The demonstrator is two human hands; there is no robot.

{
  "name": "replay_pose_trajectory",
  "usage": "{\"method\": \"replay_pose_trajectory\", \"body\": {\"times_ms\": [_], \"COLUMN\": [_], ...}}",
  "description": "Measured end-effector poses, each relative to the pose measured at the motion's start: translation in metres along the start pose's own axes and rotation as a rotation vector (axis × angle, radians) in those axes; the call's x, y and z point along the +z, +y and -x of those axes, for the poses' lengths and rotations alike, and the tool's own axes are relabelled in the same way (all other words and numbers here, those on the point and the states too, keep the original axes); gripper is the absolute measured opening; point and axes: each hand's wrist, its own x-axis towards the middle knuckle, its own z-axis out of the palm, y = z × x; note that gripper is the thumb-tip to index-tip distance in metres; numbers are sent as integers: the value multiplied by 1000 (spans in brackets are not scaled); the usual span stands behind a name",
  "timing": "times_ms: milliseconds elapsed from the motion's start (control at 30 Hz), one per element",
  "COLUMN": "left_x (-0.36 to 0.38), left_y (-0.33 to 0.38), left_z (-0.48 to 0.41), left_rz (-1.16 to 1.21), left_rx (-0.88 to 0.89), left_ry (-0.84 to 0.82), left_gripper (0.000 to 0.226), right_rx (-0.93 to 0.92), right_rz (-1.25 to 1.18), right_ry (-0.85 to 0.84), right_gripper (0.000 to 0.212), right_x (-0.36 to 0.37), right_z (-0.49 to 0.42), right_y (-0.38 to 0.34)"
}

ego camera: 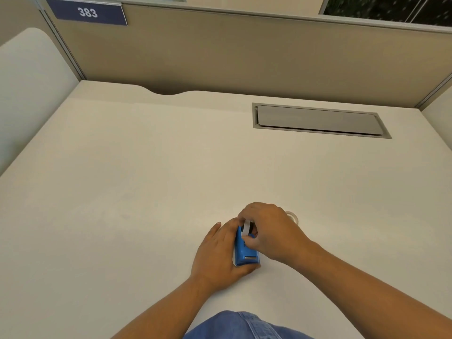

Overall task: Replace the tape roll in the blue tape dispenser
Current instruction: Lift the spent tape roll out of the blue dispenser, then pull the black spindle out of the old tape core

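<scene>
White desk (146, 192), blue dispenser (244, 253) holding tape roll (246, 228)

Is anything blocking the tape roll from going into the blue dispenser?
Nothing visible. The right hand holds the tape roll right at the dispenser, which the left hand steadies. Fingers hide the slot itself.
</scene>
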Motion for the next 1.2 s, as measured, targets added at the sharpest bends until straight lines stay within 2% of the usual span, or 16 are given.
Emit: {"method": "replay_pose_trajectory", "body": {"times_ms": [200,300,400,467,533,600,667,733,833,1000,1067,1200], "left_x": [-1,-9,-31,-49,-68,-84,-90,-94,-101,-109,-111,-115], "left_y": [2,7,18,27,41,59,78,91,100,109,110,116], "left_z": [1,-1,-2,-2,0,4,11,19,30,44,48,52], "left_rz": [-23,55,153,201,366,570,609,661,793,913,939,949], "left_rx": [-26,-54,-94,-161,-242,-262,-248,-260,-325,-398,-394,-361], "left_ry": [-32,-70,-214,-225,-217,-246,-245,-211,-186,-129,-119,-114], "left_gripper": [94,96,116,125,114,77,40,26,26,35,36,36], "right_rx": [31,48,58,58,42,14,-8,-13,-10,43,79,161], "right_rz": [-6,-20,-65,-92,-89,-90,-126,-165,-244,-390,-490,-692], "right_ry": [30,19,10,0,-17,-17,-14,-13,19,68,109,163], "right_gripper": [19,20,21,22,21,21,24,26,34,71,64,33], "right_x": [-6,-6,-10,-16,-22,-28,-32,-37,-43,-57,-58,-52], "right_z": [8,14,23,31,39,49,58,66,77,98,105,113], "right_y": [-4,-2,0,0,-3,-8,-16,-23,-30,-33,-32,-34]}}
